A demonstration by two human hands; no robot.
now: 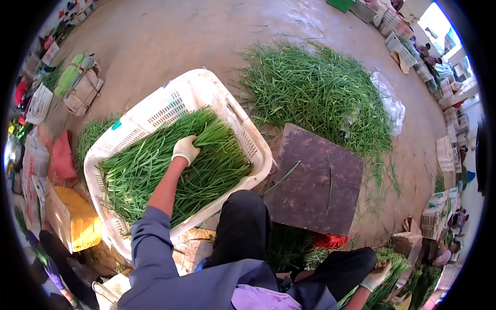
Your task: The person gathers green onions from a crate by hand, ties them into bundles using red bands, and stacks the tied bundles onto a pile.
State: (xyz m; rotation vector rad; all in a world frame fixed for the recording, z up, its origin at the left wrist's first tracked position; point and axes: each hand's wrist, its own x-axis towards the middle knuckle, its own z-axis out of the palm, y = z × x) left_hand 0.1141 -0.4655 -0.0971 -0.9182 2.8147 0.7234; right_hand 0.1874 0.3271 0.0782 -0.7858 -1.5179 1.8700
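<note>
Single head-worn fisheye view, forward and steeply down over the wearer's knees (240,222), close above the white basket (180,90)

10 o'clock: strapped bundle (82,85), green on top, lying on brown floor (181,36). 9 o'clock: red sack (62,159), beside pale sacks (35,160). 8 o'clock: yellow-sided carton (80,217); farther out, co-worker's purple sleeve (53,273). 1 o'clock: green crate (341,4), cut off by picture edge. 2 o'clock: crumpled clear plastic bag (393,106) on floor; bright window (438,26) well beyond. 2 to 4 o'clock: long row of pale crates (397,25), small blurred people (443,255) among them. 4 o'clock: brown carton (407,242).
</note>
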